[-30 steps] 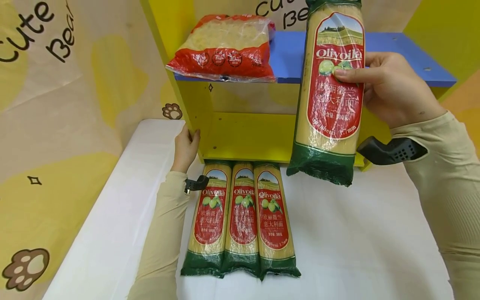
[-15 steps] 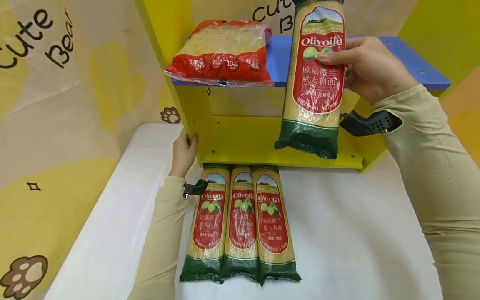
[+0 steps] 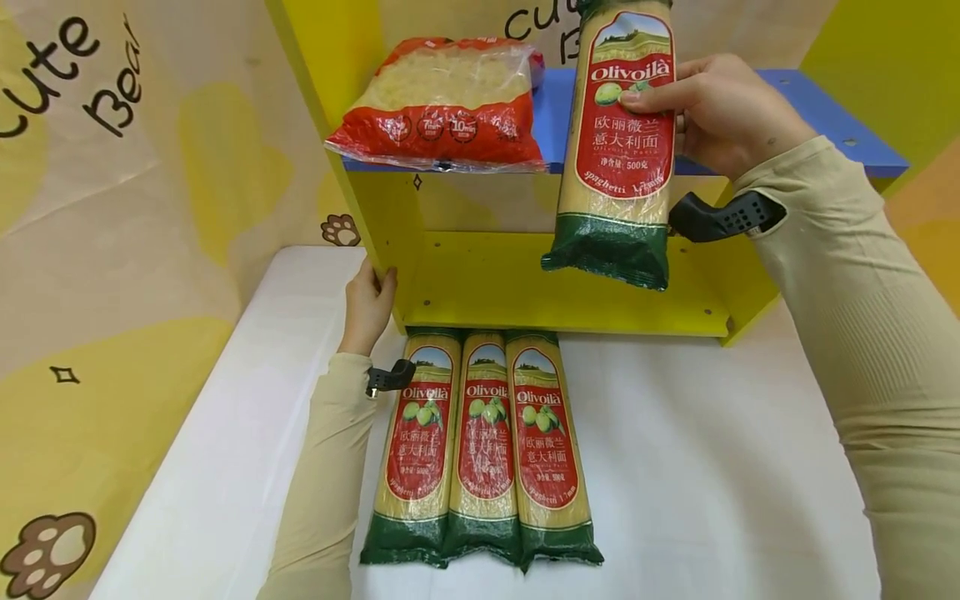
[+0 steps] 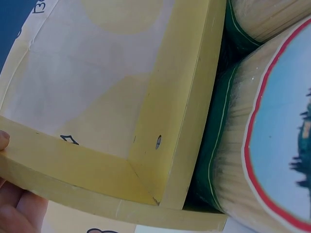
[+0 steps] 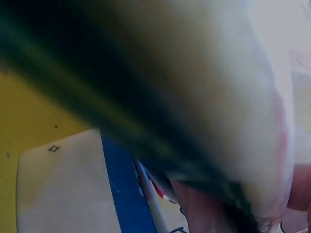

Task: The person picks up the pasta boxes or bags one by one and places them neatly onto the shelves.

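My right hand grips a pack of spaghetti by its side, thumb across the red label. The pack hangs nearly upright, slightly tilted, in front of the blue shelf board. Its blurred wrapper fills much of the right wrist view. At the lower left, my left hand holds the edge of the yellow side panel; in the left wrist view, fingers show on both sides of that panel. Three more spaghetti packs lie side by side on the white table, just before the shelf.
A red bag of pasta lies on the left part of the blue board. Below it is the unit's yellow bottom board. The white tabletop extends right of the packs. A printed cloth hangs at the left.
My right hand has carried the spaghetti pack left and upward, further toward the blue board. The left hand keeps its hold on the side panel; the three packs and the red bag have stayed put.
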Tool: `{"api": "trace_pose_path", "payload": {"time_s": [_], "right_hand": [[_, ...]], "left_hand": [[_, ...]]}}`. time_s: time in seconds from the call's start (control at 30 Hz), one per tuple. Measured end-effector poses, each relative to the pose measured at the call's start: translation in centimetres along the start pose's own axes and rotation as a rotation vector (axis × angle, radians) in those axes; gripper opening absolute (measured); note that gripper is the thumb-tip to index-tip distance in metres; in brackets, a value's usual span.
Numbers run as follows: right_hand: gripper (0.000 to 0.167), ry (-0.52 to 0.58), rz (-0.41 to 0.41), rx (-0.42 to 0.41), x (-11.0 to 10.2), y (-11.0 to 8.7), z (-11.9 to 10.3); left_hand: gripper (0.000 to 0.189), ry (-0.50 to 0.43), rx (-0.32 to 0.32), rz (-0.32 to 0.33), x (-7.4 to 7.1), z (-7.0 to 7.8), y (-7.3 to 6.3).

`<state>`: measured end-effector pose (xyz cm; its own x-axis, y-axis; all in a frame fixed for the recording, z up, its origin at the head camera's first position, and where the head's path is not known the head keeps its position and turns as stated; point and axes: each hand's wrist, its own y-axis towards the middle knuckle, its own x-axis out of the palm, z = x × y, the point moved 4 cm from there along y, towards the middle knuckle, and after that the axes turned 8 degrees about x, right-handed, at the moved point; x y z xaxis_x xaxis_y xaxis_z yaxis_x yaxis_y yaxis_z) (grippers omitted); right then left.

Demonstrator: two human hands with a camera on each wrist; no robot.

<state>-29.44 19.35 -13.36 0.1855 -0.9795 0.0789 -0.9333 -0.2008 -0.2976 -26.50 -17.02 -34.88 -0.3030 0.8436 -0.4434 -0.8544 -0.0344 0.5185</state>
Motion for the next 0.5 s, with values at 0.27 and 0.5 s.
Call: {"api": "trace_pose_path", "payload": {"time_s": [0.27, 0.5], "right_hand": [[0.033, -0.153, -0.003, 0.075, 1.0, 2.0, -0.6], [0.04, -0.28, 0.047, 0.148, 1.0, 2.8, -0.7]], "left_hand": [[0.024, 0.006, -0.011, 0.004, -0.3, 0.1, -0.1], [0.027, 0.006, -0.025, -0.015, -0.3, -0.1, -0.5]]}}
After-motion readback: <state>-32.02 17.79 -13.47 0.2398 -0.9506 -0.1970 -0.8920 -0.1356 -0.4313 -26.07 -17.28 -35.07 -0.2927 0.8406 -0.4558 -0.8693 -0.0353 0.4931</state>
